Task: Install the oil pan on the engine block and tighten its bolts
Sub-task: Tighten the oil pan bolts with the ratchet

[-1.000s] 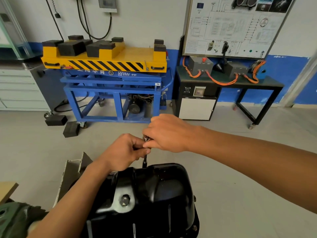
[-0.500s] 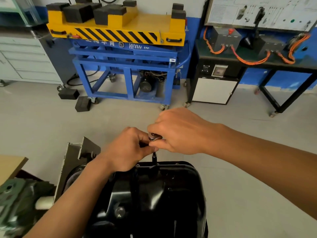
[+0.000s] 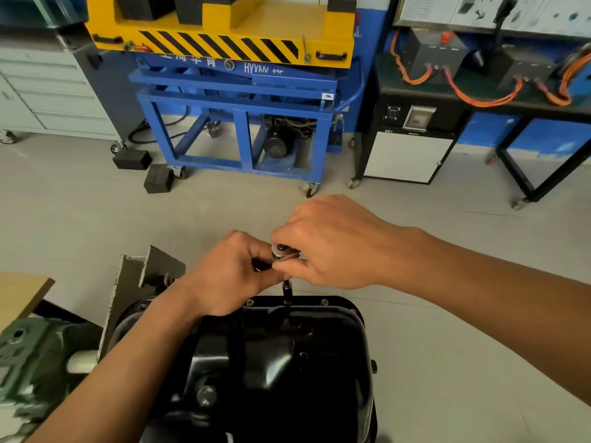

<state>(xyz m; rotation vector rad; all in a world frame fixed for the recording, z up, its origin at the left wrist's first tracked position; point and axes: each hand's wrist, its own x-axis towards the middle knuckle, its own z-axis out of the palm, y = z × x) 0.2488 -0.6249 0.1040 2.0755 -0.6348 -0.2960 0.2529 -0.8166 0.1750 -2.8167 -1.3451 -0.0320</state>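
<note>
A black oil pan (image 3: 281, 362) lies at near centre, bulge upward, with its long axis running near to far. A slim tool (image 3: 287, 290) stands upright, tip down on the pan's far rim, between two bolts (image 3: 250, 302). The left hand (image 3: 230, 273) has its fingers curled, and its thumb and forefinger pinch the tool just under its silver head (image 3: 283, 251). The right hand (image 3: 332, 244) arches over that head from the right, fingers curled closely around it. Compared with half a second ago, both grips are unchanged. The view has dipped, showing more of the far rim.
</note>
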